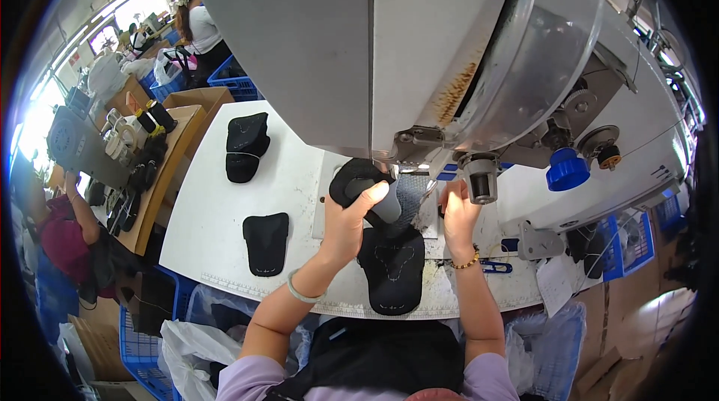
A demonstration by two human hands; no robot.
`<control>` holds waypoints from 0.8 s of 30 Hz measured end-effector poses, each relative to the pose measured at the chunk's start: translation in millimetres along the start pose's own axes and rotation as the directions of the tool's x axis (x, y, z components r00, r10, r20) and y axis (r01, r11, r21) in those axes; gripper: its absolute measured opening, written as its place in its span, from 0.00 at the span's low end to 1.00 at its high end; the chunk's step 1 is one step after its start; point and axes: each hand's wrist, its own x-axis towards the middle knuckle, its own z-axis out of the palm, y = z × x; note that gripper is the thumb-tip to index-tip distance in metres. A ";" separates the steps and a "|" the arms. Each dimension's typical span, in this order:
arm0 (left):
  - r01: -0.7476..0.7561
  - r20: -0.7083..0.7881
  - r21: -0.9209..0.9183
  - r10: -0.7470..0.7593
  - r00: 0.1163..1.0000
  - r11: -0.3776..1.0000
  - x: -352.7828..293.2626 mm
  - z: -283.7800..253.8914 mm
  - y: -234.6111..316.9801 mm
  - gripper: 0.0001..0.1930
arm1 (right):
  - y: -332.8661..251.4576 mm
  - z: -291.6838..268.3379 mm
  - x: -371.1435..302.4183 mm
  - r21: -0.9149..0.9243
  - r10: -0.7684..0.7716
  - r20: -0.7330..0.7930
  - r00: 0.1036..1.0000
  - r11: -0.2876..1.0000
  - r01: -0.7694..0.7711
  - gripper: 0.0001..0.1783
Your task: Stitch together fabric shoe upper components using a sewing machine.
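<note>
My left hand (350, 223) is closed on a curved black padded fabric piece (348, 178) with a grey inner face, its thumb pressed on top. This piece is at the sewing area of a large white sewing machine (442, 49). Grey mesh (412, 195) joins it to a flat black padded panel (392, 270) with light stitch lines, which hangs toward the table's front edge. My right hand (458, 214) is beside the needle area, fingers curled; a machine part partly covers the fingertips, and what they grip is hidden.
Two more black padded pieces, a folded one (246, 148) and a flat one (266, 244), lie on the white table (202, 229). Blue-handled thread snips (496, 267) rest right of my wrist. Blue crates (146, 352) and plastic bags stand below the edge. Other people work at left.
</note>
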 end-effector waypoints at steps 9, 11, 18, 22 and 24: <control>-0.038 -0.178 -0.008 0.036 0.983 0.999 -13.1 19.4 -0.6 0.06 | -54.4 9.7 -33.3 -0.400 -0.561 0.497 0.662 0.529 0.748 0.19; 0.008 -0.100 0.018 -0.007 0.995 1.000 -11.3 12.6 1.6 0.06 | -53.9 24.3 -47.1 -0.312 -0.616 0.385 0.687 0.614 0.725 0.17; -0.016 -0.014 0.288 0.021 1.000 0.958 -5.7 -25.3 4.9 0.06 | -53.0 19.0 -40.9 -0.293 -0.654 0.493 0.574 0.496 0.817 0.23; -0.695 0.537 0.718 0.669 0.514 -0.042 -6.0 -54.9 11.9 0.19 | -53.7 20.1 -38.9 -0.251 -0.655 0.520 0.548 0.496 0.831 0.23; -0.742 0.793 0.569 0.477 0.379 -0.354 -5.9 -49.7 12.3 0.21 | -54.4 20.2 -37.0 -0.261 -0.655 0.522 0.546 0.487 0.833 0.23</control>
